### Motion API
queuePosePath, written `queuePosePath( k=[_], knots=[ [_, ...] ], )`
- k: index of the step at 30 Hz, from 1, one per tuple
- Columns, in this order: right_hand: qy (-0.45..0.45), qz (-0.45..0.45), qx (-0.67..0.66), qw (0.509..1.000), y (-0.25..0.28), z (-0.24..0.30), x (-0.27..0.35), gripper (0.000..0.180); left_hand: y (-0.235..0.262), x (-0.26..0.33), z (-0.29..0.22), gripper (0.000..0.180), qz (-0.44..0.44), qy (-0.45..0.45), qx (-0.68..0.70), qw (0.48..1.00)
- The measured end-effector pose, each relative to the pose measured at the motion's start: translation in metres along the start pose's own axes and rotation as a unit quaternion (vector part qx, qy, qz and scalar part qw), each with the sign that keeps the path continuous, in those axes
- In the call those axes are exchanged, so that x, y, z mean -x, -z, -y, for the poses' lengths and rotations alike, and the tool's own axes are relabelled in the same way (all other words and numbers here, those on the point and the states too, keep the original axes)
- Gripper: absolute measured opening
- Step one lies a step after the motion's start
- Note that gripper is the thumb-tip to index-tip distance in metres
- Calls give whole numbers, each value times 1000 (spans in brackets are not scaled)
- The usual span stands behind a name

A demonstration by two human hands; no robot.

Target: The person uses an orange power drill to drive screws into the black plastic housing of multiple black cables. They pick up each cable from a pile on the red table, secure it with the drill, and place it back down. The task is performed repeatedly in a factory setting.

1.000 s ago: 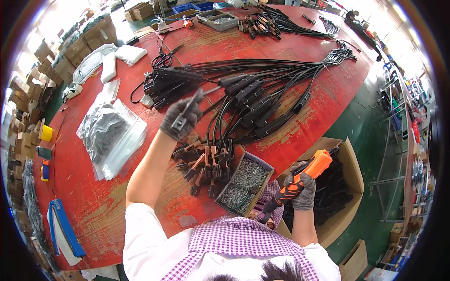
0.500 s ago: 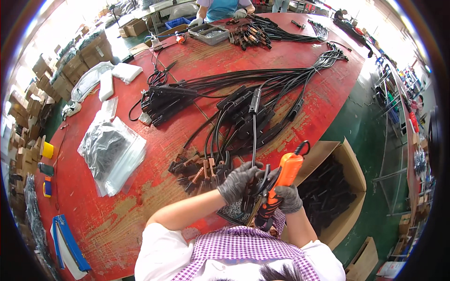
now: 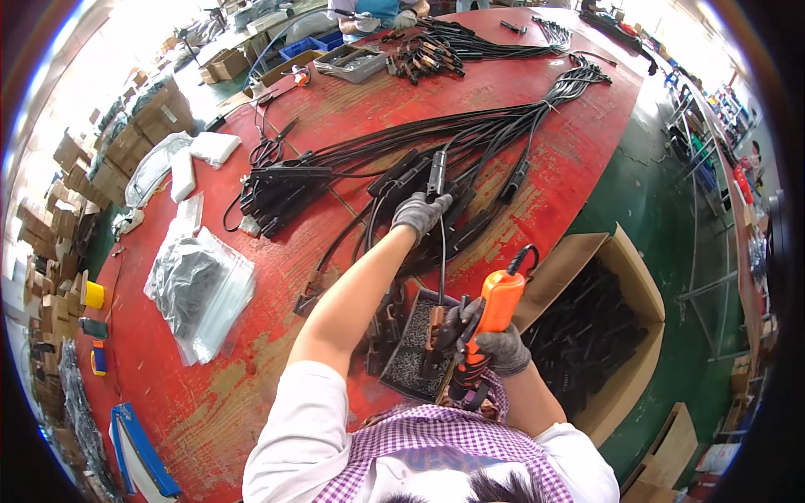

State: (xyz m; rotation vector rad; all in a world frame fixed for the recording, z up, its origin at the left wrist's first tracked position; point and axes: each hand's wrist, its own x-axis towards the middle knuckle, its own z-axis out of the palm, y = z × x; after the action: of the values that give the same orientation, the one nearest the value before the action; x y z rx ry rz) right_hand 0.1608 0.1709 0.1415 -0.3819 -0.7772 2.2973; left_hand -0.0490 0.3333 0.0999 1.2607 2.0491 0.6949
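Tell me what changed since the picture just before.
The left hand has moved forward, away from the orange tool, to the near end of a black sleeve; its grip there is unclear. The right hand still holds the tool; the clear bags lie as before.

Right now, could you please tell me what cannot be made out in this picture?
In the head view:
Left hand: palm, hidden by the back of that hand.
Right hand: part of its grip, hidden by the orange tool.
Cardboard box: bottom, hidden by black parts.
Co-worker: head, cut off by the top edge.
Metal bits in the tray: too small to count.
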Motion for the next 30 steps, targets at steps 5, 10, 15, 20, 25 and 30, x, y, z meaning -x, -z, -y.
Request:
queuePosePath(
  k=[5,10,15,20,25,30],
  knots=[
    [8,1,26,1000,-2,3,4,44,-28,-42,24,14,132,40,276,951],
    [48,-16,-43,998,7,3,6,41,-19,-6,20,18,216,195,634,716],
    [34,25,-47,998,-10,6,2,39,-28,-26,3,48,125,294,607,727],
    [79,53,-64,993,-16,16,7,38,-47,-56,-18,37,118,196,621,749],
    [82,54,-73,992,-8,20,12,39,-47,-64,-30,26,198,200,569,772],
    [86,12,-71,994,-2,17,16,39,-26,-7,-5,19,349,262,634,639]
  ],
)
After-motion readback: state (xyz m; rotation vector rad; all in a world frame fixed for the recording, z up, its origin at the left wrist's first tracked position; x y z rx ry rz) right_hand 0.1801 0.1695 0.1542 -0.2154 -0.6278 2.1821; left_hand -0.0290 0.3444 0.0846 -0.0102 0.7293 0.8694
